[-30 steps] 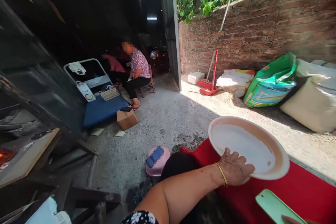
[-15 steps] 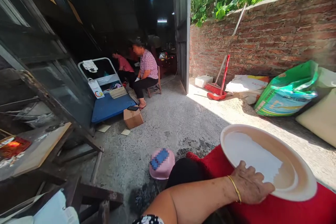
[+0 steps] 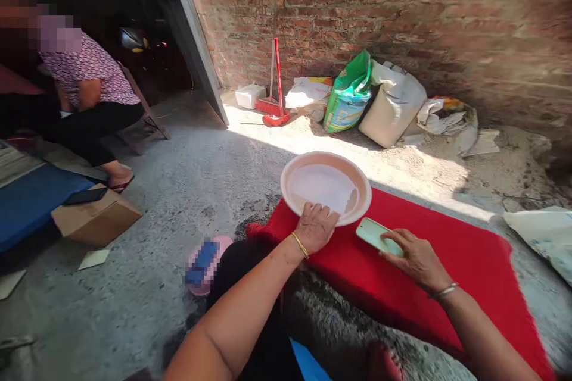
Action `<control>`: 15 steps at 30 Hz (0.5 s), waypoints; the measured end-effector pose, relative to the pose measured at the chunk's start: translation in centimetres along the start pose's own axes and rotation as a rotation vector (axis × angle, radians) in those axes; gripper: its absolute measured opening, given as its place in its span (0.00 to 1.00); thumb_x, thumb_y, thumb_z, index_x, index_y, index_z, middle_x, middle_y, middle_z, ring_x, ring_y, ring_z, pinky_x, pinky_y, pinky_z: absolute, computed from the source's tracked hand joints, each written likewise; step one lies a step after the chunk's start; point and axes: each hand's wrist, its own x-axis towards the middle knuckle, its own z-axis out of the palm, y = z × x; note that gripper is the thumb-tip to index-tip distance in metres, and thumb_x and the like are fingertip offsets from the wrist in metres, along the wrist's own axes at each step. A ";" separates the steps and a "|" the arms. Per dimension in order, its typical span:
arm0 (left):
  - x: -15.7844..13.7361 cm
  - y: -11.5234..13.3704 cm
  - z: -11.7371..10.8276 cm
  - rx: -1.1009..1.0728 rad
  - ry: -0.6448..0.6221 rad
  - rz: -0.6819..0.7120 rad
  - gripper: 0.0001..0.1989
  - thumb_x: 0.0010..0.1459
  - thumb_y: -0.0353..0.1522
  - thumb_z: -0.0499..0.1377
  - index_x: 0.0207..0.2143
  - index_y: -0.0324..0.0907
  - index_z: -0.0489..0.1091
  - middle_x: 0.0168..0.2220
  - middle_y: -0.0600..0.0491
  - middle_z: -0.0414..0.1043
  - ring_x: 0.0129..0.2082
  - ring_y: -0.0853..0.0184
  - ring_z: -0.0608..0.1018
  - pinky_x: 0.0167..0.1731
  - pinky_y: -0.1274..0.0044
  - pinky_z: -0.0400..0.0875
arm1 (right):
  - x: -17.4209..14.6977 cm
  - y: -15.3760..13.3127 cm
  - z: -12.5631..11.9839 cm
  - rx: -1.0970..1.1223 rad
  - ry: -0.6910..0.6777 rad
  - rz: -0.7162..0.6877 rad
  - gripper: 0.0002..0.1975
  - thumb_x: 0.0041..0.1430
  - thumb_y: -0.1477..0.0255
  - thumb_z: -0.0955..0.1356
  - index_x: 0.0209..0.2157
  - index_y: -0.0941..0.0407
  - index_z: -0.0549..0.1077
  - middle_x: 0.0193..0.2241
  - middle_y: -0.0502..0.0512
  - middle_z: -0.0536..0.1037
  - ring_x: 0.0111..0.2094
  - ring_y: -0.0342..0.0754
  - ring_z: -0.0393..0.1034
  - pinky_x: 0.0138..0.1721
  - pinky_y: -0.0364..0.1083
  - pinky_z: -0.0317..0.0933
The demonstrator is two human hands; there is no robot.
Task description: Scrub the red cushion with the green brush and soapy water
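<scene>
A wide pale basin point(image 3: 286, 190) rests at the far left end of a red cloth-covered surface point(image 3: 429, 256). Inside it is a shallow layer of liquid or a bright sheen with a ragged edge; I cannot tell which. My left hand point(image 3: 316, 226), with a gold bangle at the wrist, grips the near rim, its fingers curled over into the basin. To the right of the basin, my right hand point(image 3: 417, 257) holds a flat, pale green slab with rounded corners point(image 3: 373, 233), phone-like in shape, tilted just above the red cloth.
A pink tub point(image 3: 222, 245) stands on the concrete by my knee. At left are a seated person point(image 3: 96, 80), a cardboard box point(image 3: 100, 217) and a blue platform point(image 3: 44, 202). Along the brick wall stand a red dustpan point(image 3: 277, 119), a green sack point(image 3: 351, 95) and a white sack point(image 3: 395, 104).
My view has swung right and down. My right hand, out of sight before, now shows with the pale green slab. My left hand stays on the basin's rim.
</scene>
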 end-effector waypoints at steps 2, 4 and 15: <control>0.1 -0.1 0.0 -0.016 0.001 0.005 0.13 0.64 0.32 0.50 0.48 0.43 0.68 0.42 0.46 0.71 0.46 0.58 0.70 0.47 0.63 0.58 | -0.2 0.0 -0.3 0.000 -0.121 0.023 0.16 0.60 0.62 0.67 0.48 0.51 0.74 0.45 0.57 0.75 0.40 0.50 0.72 0.40 0.48 0.63; 0.1 -0.1 -0.1 -0.015 -0.002 0.010 0.12 0.64 0.31 0.49 0.46 0.44 0.69 0.41 0.47 0.71 0.45 0.58 0.70 0.47 0.64 0.58 | 0.7 -0.8 -0.5 -0.007 -0.194 0.044 0.20 0.60 0.61 0.66 0.52 0.51 0.71 0.47 0.59 0.74 0.43 0.52 0.70 0.42 0.49 0.60; 0.5 0.3 0.0 0.027 0.018 0.023 0.12 0.65 0.32 0.48 0.44 0.43 0.70 0.38 0.48 0.73 0.42 0.58 0.71 0.44 0.64 0.56 | -3.8 5.7 -3.1 -0.115 -0.412 0.239 0.26 0.56 0.67 0.68 0.58 0.45 0.69 0.41 0.58 0.72 0.38 0.52 0.69 0.39 0.47 0.60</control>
